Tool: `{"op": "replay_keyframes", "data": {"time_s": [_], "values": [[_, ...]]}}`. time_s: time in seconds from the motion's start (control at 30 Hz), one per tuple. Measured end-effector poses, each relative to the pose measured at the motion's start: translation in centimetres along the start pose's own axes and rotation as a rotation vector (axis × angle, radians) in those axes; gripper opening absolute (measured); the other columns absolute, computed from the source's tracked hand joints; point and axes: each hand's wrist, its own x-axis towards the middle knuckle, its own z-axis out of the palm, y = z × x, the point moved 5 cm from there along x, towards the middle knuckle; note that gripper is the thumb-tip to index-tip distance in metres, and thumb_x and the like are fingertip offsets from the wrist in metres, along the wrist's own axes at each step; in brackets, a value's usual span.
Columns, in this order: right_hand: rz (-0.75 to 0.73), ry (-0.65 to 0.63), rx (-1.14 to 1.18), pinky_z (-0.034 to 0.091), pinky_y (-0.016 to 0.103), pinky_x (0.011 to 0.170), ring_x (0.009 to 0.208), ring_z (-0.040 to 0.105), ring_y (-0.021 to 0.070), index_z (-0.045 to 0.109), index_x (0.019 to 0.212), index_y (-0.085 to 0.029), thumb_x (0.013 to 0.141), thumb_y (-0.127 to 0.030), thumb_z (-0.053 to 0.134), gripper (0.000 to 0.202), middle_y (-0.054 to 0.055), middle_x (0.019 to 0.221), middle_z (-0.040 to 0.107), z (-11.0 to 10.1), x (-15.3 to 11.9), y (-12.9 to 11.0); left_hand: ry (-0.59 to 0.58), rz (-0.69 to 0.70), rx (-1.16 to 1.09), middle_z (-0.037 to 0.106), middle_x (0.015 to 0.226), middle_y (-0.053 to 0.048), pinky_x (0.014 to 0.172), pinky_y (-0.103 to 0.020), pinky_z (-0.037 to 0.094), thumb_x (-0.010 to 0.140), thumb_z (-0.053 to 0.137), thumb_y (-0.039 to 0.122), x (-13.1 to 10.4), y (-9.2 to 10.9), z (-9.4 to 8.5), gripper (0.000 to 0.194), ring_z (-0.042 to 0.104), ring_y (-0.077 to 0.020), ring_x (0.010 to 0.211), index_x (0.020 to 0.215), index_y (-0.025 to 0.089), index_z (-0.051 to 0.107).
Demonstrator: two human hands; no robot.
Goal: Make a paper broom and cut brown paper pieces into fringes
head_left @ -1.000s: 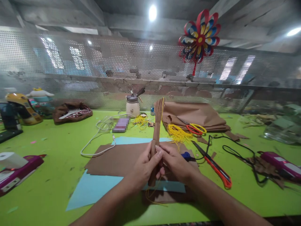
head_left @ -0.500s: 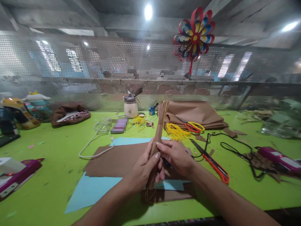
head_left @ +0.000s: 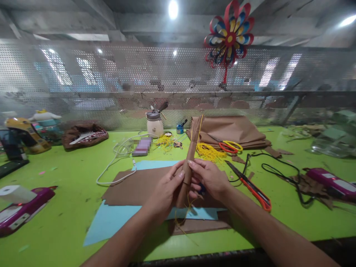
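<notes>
A long, narrow folded strip of brown paper-like sheet (head_left: pixel 191 150) stands tilted in front of me, its far end pointing away. My left hand (head_left: pixel 167 190) is closed round its lower left side, the thumb pressed on top. On the other side my right hand (head_left: pixel 213 180) pinches the strip, with its thumb near the left fingertips. A thin yellow string (head_left: pixel 200 128) runs along the strip's upper end, and loose string trails below the hands. Something small and dark blue by my right fingers is mostly hidden. Under the hands lie brown sheets (head_left: pixel 130 189) over light blue paper (head_left: pixel 107 222).
To the right lie a red-handled cutter-like tool (head_left: pixel 254 191), scissors (head_left: pixel 230 146), yellow string (head_left: pixel 211 152) and a black cable (head_left: pixel 269 168). Behind them is a stack of folded brown material (head_left: pixel 236 129). Purple power strips (head_left: pixel 330 181) sit at both sides; a white cable (head_left: pixel 104 181) curves left.
The strip has been raised slightly and leans more to the right. Both hands have moved a little up along with it, and more loose yellow string shows beneath them.
</notes>
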Motion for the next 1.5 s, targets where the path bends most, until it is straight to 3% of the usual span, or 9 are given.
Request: {"op": "replay_keyframes", "data": {"time_s": [0.27, 0.4, 0.6, 0.7, 0.83, 0.97, 1.23, 1.37, 1.5], "values": [[-0.055, 0.055, -0.175, 0.042, 0.019, 0.040, 0.042, 0.052, 0.0078, 0.046, 0.084, -0.017, 0.080, -0.040, 0.050, 0.024, -0.006, 0.055, 0.050, 0.9, -0.2, -0.1, 0.063, 0.007, 0.006, 0.058, 0.069, -0.003, 0.052, -0.019, 0.040, 0.081, 0.051, 0.030, 0.2, -0.7, -0.9, 0.049, 0.052, -0.0080, 0.054, 0.125, 0.015, 0.035], [-0.098, 0.086, -0.177, 0.045, 0.020, 0.041, 0.038, 0.047, 0.0064, 0.041, 0.086, -0.019, 0.081, -0.041, 0.048, 0.023, -0.007, 0.055, 0.048, 1.5, -0.4, 0.2, 0.086, 0.008, 0.075, 0.056, 0.061, -0.001, 0.050, -0.019, 0.039, 0.080, 0.052, 0.034, 0.1, -1.0, -1.1, 0.060, 0.051, -0.0092, 0.051, 0.132, 0.016, 0.028], [-0.167, 0.240, -0.360, 0.045, 0.019, 0.045, 0.050, 0.051, 0.0079, 0.045, 0.081, -0.021, 0.077, -0.040, 0.053, 0.022, -0.003, 0.070, 0.052, 2.2, -1.9, -2.1, 0.134, 0.104, 0.181, 0.061, 0.096, -0.008, 0.065, -0.023, 0.043, 0.076, 0.057, 0.032, -0.5, -0.4, -0.7, 0.061, 0.056, -0.0131, 0.070, 0.131, 0.019, 0.035], [-0.163, 0.322, -0.424, 0.044, 0.019, 0.046, 0.052, 0.051, 0.0096, 0.046, 0.074, -0.021, 0.075, -0.040, 0.056, 0.021, -0.003, 0.063, 0.051, 2.1, -2.4, -3.1, 0.116, 0.162, 0.244, 0.058, 0.107, -0.009, 0.070, -0.024, 0.044, 0.077, 0.056, 0.030, -0.7, -0.5, -0.4, 0.058, 0.055, -0.0154, 0.079, 0.131, 0.020, 0.036], [-0.096, 0.231, -0.243, 0.038, 0.019, 0.033, 0.035, 0.042, 0.0063, 0.043, 0.081, -0.020, 0.077, -0.047, 0.052, 0.028, -0.005, 0.057, 0.049, 1.8, -1.7, -1.8, 0.097, 0.154, 0.233, 0.060, 0.100, -0.008, 0.058, -0.022, 0.043, 0.077, 0.056, 0.028, -0.6, -0.9, -0.2, 0.066, 0.055, -0.0121, 0.065, 0.135, 0.024, 0.025], [-0.117, 0.138, -0.149, 0.040, 0.019, 0.036, 0.038, 0.047, 0.0061, 0.045, 0.087, -0.017, 0.078, -0.042, 0.052, 0.028, -0.003, 0.061, 0.053, 1.1, -1.0, -0.8, 0.088, 0.078, 0.136, 0.061, 0.080, -0.004, 0.053, -0.021, 0.041, 0.075, 0.059, 0.026, -0.3, -0.8, 0.0, 0.072, 0.055, -0.0114, 0.058, 0.135, 0.024, 0.018], [-0.064, 0.065, -0.158, 0.039, 0.017, 0.037, 0.040, 0.048, 0.0053, 0.051, 0.094, -0.016, 0.078, -0.038, 0.054, 0.028, -0.003, 0.061, 0.055, 0.3, -1.2, -1.4, 0.060, -0.061, -0.072, 0.059, 0.078, -0.006, 0.060, -0.025, 0.044, 0.080, 0.051, 0.035, -0.4, -0.6, 0.0, 0.032, 0.058, -0.0138, 0.065, 0.104, 0.016, 0.045], [-0.014, 0.079, -0.057, 0.045, 0.021, 0.046, 0.050, 0.053, 0.0088, 0.055, 0.096, -0.017, 0.078, -0.038, 0.054, 0.028, 0.000, 0.069, 0.059, -0.3, -0.7, -0.6, 0.091, -0.026, -0.002, 0.059, 0.077, -0.004, 0.060, -0.021, 0.042, 0.077, 0.057, 0.032, -0.1, -0.8, -0.6, 0.025, 0.056, -0.0104, 0.064, 0.093, 0.015, 0.049], [-0.100, 0.126, -0.029, 0.047, 0.026, 0.064, 0.072, 0.057, 0.0142, 0.061, 0.090, -0.017, 0.081, -0.038, 0.050, 0.026, 0.005, 0.082, 0.062, -0.6, -0.6, -0.5, 0.234, 0.079, 0.131, 0.058, 0.076, -0.002, 0.060, -0.021, 0.042, 0.070, 0.064, 0.031, 0.2, -0.4, -1.9, 0.031, 0.054, -0.0097, 0.063, 0.092, 0.015, 0.050]]}}
